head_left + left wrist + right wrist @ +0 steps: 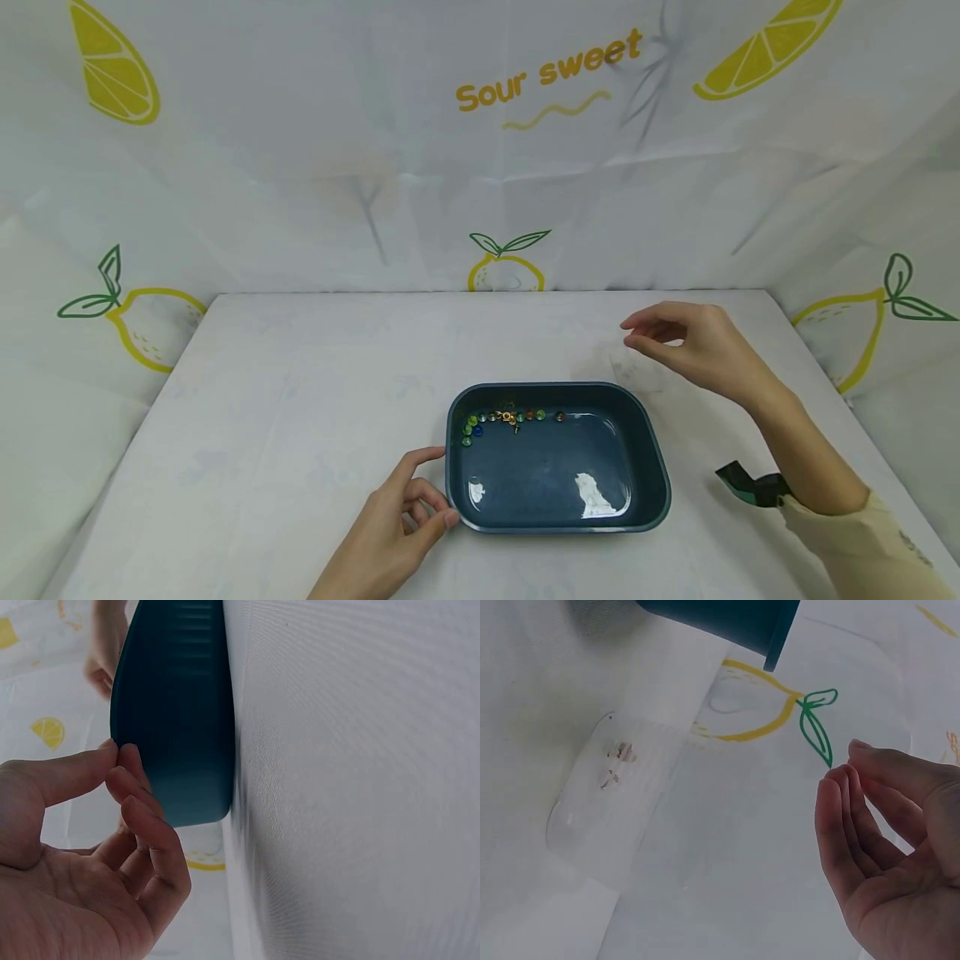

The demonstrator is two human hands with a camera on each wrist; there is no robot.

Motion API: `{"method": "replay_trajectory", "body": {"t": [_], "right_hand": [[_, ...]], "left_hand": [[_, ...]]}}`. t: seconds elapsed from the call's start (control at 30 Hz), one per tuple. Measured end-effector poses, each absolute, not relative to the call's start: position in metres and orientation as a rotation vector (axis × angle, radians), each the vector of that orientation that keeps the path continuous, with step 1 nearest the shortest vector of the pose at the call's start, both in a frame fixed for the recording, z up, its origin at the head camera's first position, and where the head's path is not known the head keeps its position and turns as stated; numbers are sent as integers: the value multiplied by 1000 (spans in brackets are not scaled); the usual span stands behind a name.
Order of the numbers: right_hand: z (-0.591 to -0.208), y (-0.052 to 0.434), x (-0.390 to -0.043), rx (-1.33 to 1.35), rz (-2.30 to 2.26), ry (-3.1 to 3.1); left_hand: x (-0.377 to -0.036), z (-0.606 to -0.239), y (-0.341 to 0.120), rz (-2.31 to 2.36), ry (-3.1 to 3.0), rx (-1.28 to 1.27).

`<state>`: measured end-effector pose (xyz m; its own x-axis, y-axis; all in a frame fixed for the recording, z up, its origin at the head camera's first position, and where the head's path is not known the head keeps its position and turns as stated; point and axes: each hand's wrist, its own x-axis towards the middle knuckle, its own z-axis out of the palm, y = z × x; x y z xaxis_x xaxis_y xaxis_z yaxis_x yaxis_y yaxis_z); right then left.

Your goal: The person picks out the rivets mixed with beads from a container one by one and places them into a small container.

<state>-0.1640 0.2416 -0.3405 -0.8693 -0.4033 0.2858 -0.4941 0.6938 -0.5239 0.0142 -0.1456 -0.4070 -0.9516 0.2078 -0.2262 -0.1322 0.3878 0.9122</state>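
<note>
A dark blue tray lies on the table with small glass beads, green, blue and amber, lined along its back left corner. A gold charm sits among them. My left hand holds the tray's left edge, thumb at the front corner and index finger further back. In the left wrist view its fingers curl against the outer wall. Behind the tray at the right, my right hand hovers with thumb and fingertips close together; nothing shows between them. A clear box with small brownish bits lies below it.
The white table runs back to a pale cloth printed with lemons, which also hangs at both sides. A dark strap sticks out by my right sleeve.
</note>
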Motion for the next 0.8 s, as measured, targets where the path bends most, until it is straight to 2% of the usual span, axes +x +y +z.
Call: {"method": "replay_trajectory", "body": {"t": [0.8], "right_hand": [[-321, 209, -158, 1054, 1102, -2738]], "left_hand": [[14, -408, -146, 1606, 2355, 103]]}}
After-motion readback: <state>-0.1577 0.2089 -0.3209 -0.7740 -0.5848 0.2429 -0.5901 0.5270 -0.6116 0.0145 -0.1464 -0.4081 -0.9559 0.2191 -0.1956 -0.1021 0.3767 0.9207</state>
